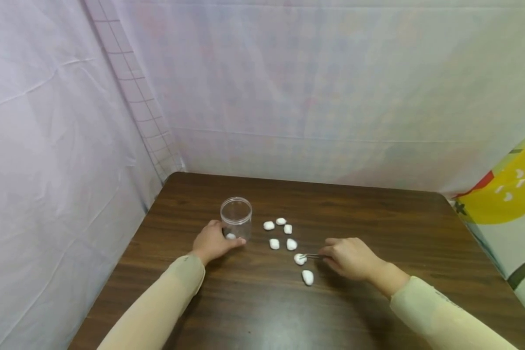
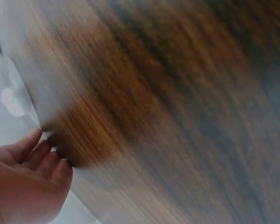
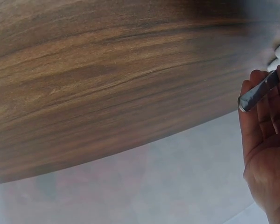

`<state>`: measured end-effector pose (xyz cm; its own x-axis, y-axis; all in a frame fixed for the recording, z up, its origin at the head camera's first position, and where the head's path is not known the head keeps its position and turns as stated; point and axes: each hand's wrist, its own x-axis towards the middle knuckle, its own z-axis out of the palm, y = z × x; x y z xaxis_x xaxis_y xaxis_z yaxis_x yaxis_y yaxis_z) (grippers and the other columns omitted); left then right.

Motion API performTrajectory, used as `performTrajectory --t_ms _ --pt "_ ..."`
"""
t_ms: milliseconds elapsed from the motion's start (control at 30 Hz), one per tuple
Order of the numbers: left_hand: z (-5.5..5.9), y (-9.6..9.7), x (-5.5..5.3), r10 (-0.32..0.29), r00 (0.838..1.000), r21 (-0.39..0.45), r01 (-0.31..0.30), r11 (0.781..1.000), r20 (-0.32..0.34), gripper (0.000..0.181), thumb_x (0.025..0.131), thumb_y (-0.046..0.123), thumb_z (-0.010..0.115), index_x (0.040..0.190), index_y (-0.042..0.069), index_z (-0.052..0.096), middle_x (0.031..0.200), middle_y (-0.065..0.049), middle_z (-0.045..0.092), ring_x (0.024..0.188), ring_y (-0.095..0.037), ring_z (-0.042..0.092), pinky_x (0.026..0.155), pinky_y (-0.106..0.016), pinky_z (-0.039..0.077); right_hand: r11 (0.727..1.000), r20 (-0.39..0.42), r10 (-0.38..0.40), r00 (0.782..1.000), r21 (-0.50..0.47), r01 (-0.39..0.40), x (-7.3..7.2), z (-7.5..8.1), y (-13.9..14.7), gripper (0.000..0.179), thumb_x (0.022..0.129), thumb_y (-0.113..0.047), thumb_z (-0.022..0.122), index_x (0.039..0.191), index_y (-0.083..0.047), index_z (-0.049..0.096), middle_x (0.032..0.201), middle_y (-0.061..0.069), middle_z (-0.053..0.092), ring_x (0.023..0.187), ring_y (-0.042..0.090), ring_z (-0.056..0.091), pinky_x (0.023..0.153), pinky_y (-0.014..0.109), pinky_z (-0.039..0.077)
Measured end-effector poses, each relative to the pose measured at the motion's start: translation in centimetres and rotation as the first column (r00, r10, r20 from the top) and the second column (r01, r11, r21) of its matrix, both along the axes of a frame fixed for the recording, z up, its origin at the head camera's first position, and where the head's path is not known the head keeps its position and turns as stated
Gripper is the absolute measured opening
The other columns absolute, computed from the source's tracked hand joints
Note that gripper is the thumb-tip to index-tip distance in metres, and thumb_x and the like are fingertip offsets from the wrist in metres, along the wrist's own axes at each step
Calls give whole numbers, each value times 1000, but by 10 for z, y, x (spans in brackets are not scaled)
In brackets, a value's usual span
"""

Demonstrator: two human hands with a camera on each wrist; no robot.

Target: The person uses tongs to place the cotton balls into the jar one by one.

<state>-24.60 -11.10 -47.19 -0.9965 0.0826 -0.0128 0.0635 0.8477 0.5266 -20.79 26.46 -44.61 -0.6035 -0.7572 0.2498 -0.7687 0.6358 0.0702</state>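
Head view: brown wood-grain worktop [image 1: 267,311], pale curtain [image 1: 306,87] behind it; yellow-patterned cloth [image 1: 498,199] at far R.
L hand: L hand [image 1: 216,241] curled round lower part of clear jar [image 1: 241,230], thumb across front; palm not spread.
Jar: upright on worktop, L of the loose pcs, mouth uncovered; 1 white ball [image 1: 231,236] at bottom.
R hand: R hand [image 1: 352,257] pinches metal tweezers [image 1: 313,255] btwn thumb & fingers; R wrist view shows handle end sticking out past fingers.
Tweezers: pointing L, tips on tweezed ball [image 1: 300,259]; can't tell if it's off the worktop.
Loose balls: 6 other white balls [image 1: 274,244], btwn jar & R hand; 5 grouped nearer jar, 1 lone ball [image 1: 307,277] on near side of tweezers.
Sleeves: pale yellow sleeves [image 1: 442,311], both arms.
L wrist view: jar partly cut off at L edge, ball visible thru wall.
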Motion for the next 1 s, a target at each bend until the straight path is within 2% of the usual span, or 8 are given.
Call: performTrajectory --t_ms 333,733,1000 --pt "0 0 0 -2 1000 3 2 1000 0 80 66 65 69 127 15 56 123 -10 52 104 -30 53 82 -48 44 1000 -13 -13 1000 3 13 -1 -3 -1 11 75 -20 69 85 -18 71 74 -10 49 53 8 49 43 33 42" --pt "1 -1 -3 -4 1000 0 4 1000 1 80 66 65 69 126 14 56 122 -10 52 103 -29 53 82 -48 45 999 -44 -45 998 -5 45 -5 -4 -2 9 74 -21 69 83 -22 70 74 -13 49 51 6 47 41 31 41" --pt "2 -1 -3 -5 1000 2 5 1000 9 79 65 65 69 124 14 58 122 -10 52 103 -28 53 81 -48 45 999 -35 -50 998 -4 50 -5 2 0 8 76 -22 69 84 -22 70 76 -13 51 54 6 50 41 31 42"
